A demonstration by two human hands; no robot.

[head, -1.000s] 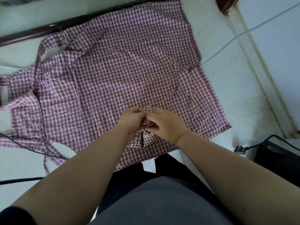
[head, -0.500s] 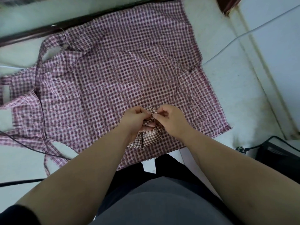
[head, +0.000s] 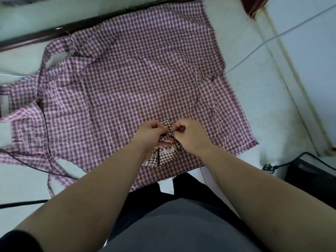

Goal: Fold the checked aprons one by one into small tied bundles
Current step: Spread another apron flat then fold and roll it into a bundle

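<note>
Far left, a black cable trailed across the white worktop and over the loose ties of the pink checked apron. That apron lay spread flat, bib to the left and hem to the right. By the look of it, it was the next in line, laid out ready and serving as a mat meanwhile.

On to the centre, near the front edge: the left hand was on the brown checked bundle. Its fingers were curled in and pinching a strip of cloth at the bundle's top, apparently so the folds could not spring open.

Just beside it came the right hand, thumb and forefinger pressed together on another bit of that cloth, the other fingers curled. Knuckles nearly met above the bundle. This looked like the tying step, two ends drawn against each other. The bundle itself rested on the pink apron, its lower end fanned toward the person.

Further right, a white cable ran off over bare worktop. A black box with a plug beside it sat well apart from the work.
</note>
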